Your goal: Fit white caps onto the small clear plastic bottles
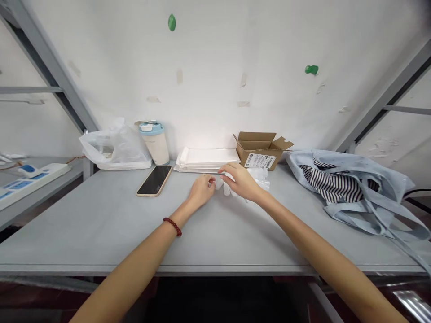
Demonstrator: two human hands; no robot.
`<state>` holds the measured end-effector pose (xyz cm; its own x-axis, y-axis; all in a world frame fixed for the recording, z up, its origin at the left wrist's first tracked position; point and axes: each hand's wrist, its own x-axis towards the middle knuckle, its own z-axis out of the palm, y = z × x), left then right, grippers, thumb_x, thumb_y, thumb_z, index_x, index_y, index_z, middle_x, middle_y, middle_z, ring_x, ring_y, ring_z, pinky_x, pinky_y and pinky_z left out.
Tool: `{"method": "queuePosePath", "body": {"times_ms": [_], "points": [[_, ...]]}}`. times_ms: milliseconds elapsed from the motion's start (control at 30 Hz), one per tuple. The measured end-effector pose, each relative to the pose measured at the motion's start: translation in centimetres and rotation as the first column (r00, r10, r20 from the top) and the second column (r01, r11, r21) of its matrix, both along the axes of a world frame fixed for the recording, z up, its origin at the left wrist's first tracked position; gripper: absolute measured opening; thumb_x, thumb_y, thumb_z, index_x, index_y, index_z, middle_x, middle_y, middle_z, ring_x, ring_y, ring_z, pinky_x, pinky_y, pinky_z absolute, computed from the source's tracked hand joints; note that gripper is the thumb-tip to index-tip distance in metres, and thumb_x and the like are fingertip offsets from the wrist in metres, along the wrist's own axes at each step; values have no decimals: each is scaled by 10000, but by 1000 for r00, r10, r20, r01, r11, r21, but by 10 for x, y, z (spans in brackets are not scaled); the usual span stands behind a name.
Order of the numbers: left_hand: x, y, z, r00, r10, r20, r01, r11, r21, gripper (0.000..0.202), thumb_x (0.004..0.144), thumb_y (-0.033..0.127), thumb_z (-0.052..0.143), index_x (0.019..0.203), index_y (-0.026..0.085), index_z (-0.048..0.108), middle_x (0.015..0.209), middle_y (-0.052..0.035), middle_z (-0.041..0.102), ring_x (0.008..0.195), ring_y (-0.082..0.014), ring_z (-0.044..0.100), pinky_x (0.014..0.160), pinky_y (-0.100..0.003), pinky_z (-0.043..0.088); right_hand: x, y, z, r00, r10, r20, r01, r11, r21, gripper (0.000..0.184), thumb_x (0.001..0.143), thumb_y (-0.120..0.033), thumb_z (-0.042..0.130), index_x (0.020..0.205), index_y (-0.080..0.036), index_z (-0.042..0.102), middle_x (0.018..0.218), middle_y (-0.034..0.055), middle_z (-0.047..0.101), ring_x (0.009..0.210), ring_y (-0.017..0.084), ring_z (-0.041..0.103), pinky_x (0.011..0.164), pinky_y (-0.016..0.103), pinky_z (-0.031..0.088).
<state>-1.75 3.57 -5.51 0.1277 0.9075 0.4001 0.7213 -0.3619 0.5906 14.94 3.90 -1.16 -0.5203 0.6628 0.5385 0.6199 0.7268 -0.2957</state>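
Note:
Both hands meet over the middle of the grey table. My left hand (pixel 202 189), with a dark red bead bracelet (pixel 173 227) on its wrist, has its fingers curled in a pinch at a small translucent piece (pixel 218 182). From the right, my right hand (pixel 241 181) reaches over the same spot, thumb and forefinger nearly together. What its fingertips hold is too small to make out. Several small white and clear plastic pieces (pixel 226 189) lie under and beside the right hand. Clear plastic packets (pixel 260 175) show just behind it.
Behind the hands lie stacked white envelopes (pixel 208 157) and an open cardboard box (pixel 259 150). To the left are a phone (pixel 155 181), a lidded cup (pixel 156 146) and a white plastic bag (pixel 117 148). A light blue cloth bag (pixel 353 193) lies right, its straps over the table edge.

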Motion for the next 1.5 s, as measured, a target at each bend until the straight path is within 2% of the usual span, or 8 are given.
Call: {"method": "queuePosePath", "body": {"times_ms": [300,467,600,767,967,1100,1267,1500], "points": [[0,2,-4,996,17,-89,-19,1000,-24,204,799,191,462,905,156,633,901,-84,665,797,-203,597,768,-323,454,12,12,-37,940,-231,251,225,973,51,231,858,-181,454,945,-169,667,1197,136,577,1045,287,522,829,419,385],[2,-4,-1,990,-21,-137,17,999,-31,210,814,206,447,915,169,627,914,-85,661,840,-211,595,777,-318,447,21,18,-38,973,-229,-3,229,973,-39,189,789,-130,490,861,-156,662,1081,123,613,950,225,581,828,355,436],[4,-6,2,985,-49,-166,42,998,-45,221,826,228,450,943,177,631,935,-90,662,849,-215,597,777,-316,449,22,20,-38,950,-192,-248,201,980,12,190,792,-134,459,774,-175,644,1050,110,610,965,217,583,845,369,453],[4,-8,7,981,-193,-21,189,976,-106,244,842,255,432,924,194,653,881,-40,691,798,-185,612,748,-282,457,20,11,-33,914,-114,-389,145,988,50,184,803,-134,446,785,-199,618,1021,90,619,981,200,580,842,363,453],[0,-7,14,997,-3,71,12,993,-118,327,799,234,484,1098,148,584,914,-66,678,807,-183,613,751,-292,462,14,1,-21,807,-176,-565,70,976,-204,75,779,-236,530,792,-197,593,856,46,645,762,166,581,696,311,459],[-3,-5,16,981,-26,192,51,991,-126,454,771,264,532,1214,163,514,945,-56,661,775,-154,611,722,-273,479,12,-1,-17,670,-227,-707,-123,905,-407,153,727,-323,600,794,-192,558,695,1,602,678,156,582,642,294,451],[-1,-7,19,921,-54,385,123,980,-155,368,790,306,494,1097,124,581,854,-70,654,672,-139,605,550,-230,472,13,2,-16,595,-273,-756,-148,887,-437,213,696,-353,625,807,-190,542,732,-11,582,681,148,604,645,288,448],[-2,-8,22,895,40,444,20,992,-129,253,749,292,526,905,126,634,804,-66,655,663,-139,607,551,-231,476,17,5,-14,532,-362,-766,-85,877,-473,205,703,-338,605,825,-188,536,784,0,594,662,141,610,624,285,444]]}}
